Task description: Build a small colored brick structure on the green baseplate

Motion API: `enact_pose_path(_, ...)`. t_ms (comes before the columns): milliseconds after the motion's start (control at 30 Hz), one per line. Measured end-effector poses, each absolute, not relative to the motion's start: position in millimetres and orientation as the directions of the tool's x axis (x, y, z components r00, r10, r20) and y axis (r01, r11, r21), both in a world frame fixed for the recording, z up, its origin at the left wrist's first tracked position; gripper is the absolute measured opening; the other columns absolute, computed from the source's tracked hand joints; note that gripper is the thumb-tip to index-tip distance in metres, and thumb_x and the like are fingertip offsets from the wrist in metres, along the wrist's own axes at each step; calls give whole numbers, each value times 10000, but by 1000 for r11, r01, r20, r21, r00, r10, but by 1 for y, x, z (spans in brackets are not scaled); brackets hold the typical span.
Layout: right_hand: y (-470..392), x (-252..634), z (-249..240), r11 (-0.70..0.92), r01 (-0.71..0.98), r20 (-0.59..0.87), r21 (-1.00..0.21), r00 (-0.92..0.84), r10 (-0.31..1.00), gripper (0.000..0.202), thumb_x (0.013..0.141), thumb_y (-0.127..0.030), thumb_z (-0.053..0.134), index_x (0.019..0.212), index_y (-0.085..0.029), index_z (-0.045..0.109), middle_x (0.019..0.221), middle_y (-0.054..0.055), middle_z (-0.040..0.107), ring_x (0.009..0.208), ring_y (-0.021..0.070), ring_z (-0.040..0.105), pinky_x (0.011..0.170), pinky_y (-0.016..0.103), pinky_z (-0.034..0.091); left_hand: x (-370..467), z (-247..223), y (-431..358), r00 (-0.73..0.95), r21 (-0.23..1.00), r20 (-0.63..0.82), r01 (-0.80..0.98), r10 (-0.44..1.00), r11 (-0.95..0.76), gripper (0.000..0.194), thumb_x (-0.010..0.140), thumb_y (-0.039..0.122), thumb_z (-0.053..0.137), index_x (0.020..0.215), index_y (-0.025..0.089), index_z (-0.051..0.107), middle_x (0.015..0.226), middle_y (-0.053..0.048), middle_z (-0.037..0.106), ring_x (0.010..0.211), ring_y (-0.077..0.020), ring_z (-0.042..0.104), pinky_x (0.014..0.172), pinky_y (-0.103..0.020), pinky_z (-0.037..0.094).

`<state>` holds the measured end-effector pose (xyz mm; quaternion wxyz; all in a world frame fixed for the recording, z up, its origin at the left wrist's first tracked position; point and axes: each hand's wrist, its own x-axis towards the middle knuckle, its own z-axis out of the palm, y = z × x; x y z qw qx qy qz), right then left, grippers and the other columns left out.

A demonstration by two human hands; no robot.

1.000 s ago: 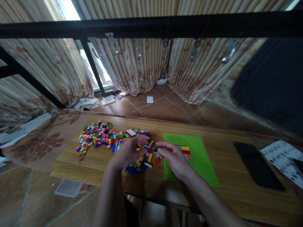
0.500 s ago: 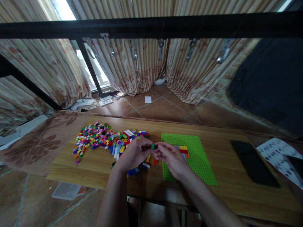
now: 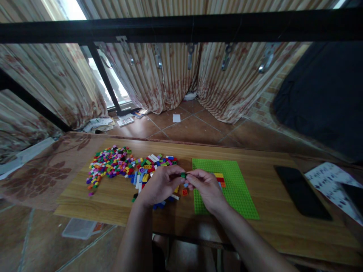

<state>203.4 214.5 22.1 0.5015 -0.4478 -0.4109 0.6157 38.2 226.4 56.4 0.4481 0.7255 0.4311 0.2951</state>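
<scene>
A small dark green toy brick is pinched between the fingertips of my left hand and my right hand, which meet above the table. Fingers partly cover the brick. Beneath and behind my left hand spreads a pile of larger mixed bricks. My right hand is over the left edge of a green studded baseplate. On that plate sits a block of yellow, red and orange bricks, partly hidden by my right hand. One orange-red brick lies on the wood between the hands.
A heap of small colourful bricks covers the left of the wooden table. To the right lie a black phone-like slab and a printed sheet. A clear plastic container is on the floor at front left.
Both hands keep the green brick between them; it looks tilted or turned slightly, and the right fingers have closed in nearer. The whole view has shifted a little.
</scene>
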Motion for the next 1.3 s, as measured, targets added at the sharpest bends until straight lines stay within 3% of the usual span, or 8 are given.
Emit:
enact_pose_path(167, 218, 208, 16, -210, -239, -192, -948, -96, 977, 271, 679, -429, 747, 767, -182, 680, 639, -1, 674, 505, 101, 529, 506, 238, 427, 35, 55, 228, 428, 957, 48, 240, 902, -165, 173, 818, 244, 622, 956, 143, 647, 828, -34, 645, 742, -135, 582, 691, -234, 466)
enact_pose_path(300, 217, 210, 9, -5, 173, -27, -985, -126, 992, 135, 770, -321, 661, 787, -190, 686, 678, 3, 673, 595, 136, 573, 583, 268, 435, 34, 55, 227, 410, 986, 18, 142, 912, -83, 216, 782, 273, 675, 947, 144, 624, 784, -22, 634, 715, -130, 580, 680, -242, 474)
enact_pose_path(400, 211, 208, 9, 211, 502, 99, -839, -241, 965, 113, 819, -185, 581, 822, -207, 692, 756, 9, 677, 689, 150, 596, 659, 281, 430, 35, 56, 226, 408, 994, 8, 92, 913, -50, 212, 784, 271, 671, 944, 144, 616, 793, -25, 639, 742, -134, 589, 703, -250, 482)
enact_pose_path(533, 205, 205, 10, 315, 668, 119, -674, -322, 939, 156, 811, -124, 587, 881, -224, 684, 817, 13, 669, 765, 163, 604, 707, 283, 425, 32, 56, 226, 388, 994, 3, 98, 922, -44, 228, 782, 285, 671, 953, 144, 619, 830, -30, 642, 788, -145, 598, 733, -262, 492)
enact_pose_path(733, 208, 208, 10, 315, 615, 174, -723, -279, 944, 165, 838, -162, 576, 971, -217, 656, 849, 18, 665, 764, 166, 605, 716, 292, 458, 21, 58, 228, 392, 994, -30, 110, 920, -14, 236, 787, 295, 676, 954, 136, 625, 866, -33, 641, 787, -141, 596, 739, -263, 492)
enact_pose_path(933, 205, 209, 22, 388, 442, 309, -809, -243, 920, 361, 844, -219, 594, 1203, -257, 585, 928, 25, 649, 774, 154, 611, 736, 296, 509, 21, 57, 228, 509, 992, -52, 123, 859, -13, 244, 807, 319, 659, 965, 133, 654, 872, -43, 650, 781, -139, 593, 720, -244, 480)
enact_pose_path(1100, 202, 211, 26, 502, 379, 418, -778, -285, 863, 315, 870, -192, 562, 1165, -283, 624, 1010, 36, 668, 896, 176, 625, 807, 325, 513, 26, 59, 226, 588, 992, -113, 117, 801, 54, 267, 811, 358, 651, 945, 127, 661, 829, -42, 654, 786, -152, 603, 712, -245, 482)
enact_pose_path(1300, 202, 214, 25, 572, 345, 499, -744, -282, 819, 252, 890, -176, 558, 1109, -264, 645, 962, 36, 654, 885, 160, 624, 781, 298, 514, 28, 60, 226, 603, 993, -113, 40, 790, 112, 221, 792, 327, 676, 876, 122, 659, 809, -26, 647, 744, -123, 584, 691, -222, 459)
